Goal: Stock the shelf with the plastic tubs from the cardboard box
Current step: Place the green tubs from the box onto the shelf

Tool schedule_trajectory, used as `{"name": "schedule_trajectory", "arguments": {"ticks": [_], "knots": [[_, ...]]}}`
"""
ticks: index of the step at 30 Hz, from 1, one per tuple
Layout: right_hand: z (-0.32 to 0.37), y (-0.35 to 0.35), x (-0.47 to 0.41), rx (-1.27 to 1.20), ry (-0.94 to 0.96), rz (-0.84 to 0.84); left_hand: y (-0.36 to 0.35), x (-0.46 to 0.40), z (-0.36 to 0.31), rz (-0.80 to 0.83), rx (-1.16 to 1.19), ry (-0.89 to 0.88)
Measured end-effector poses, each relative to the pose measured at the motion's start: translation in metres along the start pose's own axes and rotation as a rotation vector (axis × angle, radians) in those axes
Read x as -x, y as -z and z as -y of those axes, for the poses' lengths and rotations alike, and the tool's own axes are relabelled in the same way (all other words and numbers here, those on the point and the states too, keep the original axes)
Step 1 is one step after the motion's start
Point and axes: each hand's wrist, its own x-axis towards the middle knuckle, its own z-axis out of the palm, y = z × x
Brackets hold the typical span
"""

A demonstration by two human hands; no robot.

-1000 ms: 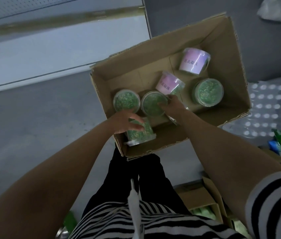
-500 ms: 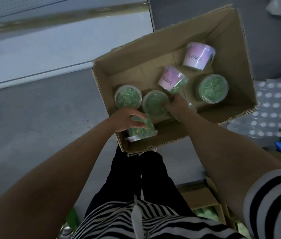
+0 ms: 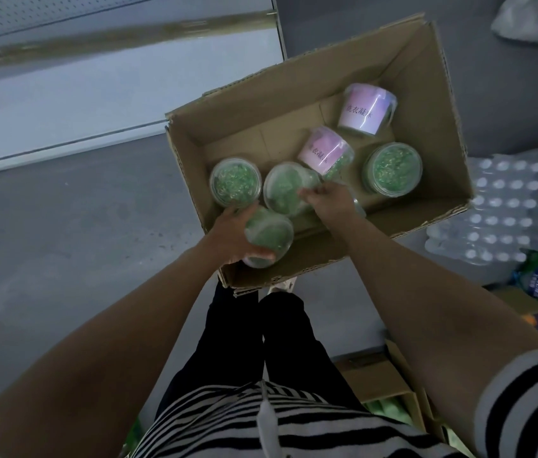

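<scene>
The shelf, a pale flat board with a blurred strip along its front edge, lies at ten o'clock, well apart from the box. The box is brown corrugated cardboard, open-topped, its long axis running from eight to two o'clock, standing on the grey floor.

Inside it, at the eight o'clock end, a clear round tub stands upright, lid up, green contents showing through. Just below it the left hand grips a second tub of the same clear plastic, fingers and thumb curled round its wall; this one is tilted, its lid facing roughly towards five o'clock, at the box's near wall. Beside it a third tub is tipped, its round face turned up and towards the camera, and the right hand pinches its rim on the three o'clock side, fingers curled.

Further right a labelled tub lies on its side, pink-and-white label up, axis from seven to one o'clock. Beyond it another pink tub lies tilted along the same line. At four o'clock from that, a green tub stands upright.

Outside the box at three o'clock sits a shrink-wrapped pack of bottles.
</scene>
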Motion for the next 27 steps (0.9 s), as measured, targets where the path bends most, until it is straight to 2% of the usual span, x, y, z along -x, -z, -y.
{"name": "schedule_trajectory", "arguments": {"ticks": [2, 4, 6, 10, 13, 17, 21, 27], "knots": [[0.0, 0.003, 0.001, -0.129, -0.035, -0.016, 0.002, -0.003, -0.001, -0.008, -0.061, 0.044], [-0.003, 0.007, 0.002, -0.139, -0.047, -0.017, 0.002, -0.006, -0.004, 0.011, -0.112, 0.063], [-0.004, 0.011, 0.005, -0.145, -0.05, -0.007, 0.002, -0.008, -0.005, 0.036, -0.074, 0.074], [-0.006, 0.017, 0.012, -0.355, -0.102, 0.032, 0.007, -0.006, -0.006, 0.05, 0.022, 0.077], [-0.005, 0.024, 0.023, -0.416, -0.143, 0.038, 0.007, -0.001, -0.006, -0.015, 0.117, 0.134], [0.002, 0.04, 0.035, -0.445, -0.145, -0.037, 0.006, 0.011, -0.006, -0.132, 0.202, 0.137], [0.016, 0.065, 0.053, -0.633, -0.141, -0.051, 0.014, 0.034, -0.011, -0.239, 0.422, 0.137], [0.077, 0.103, 0.093, -0.788, -0.007, -0.039, 0.063, 0.084, -0.03, -0.265, 0.874, 0.063]]}}
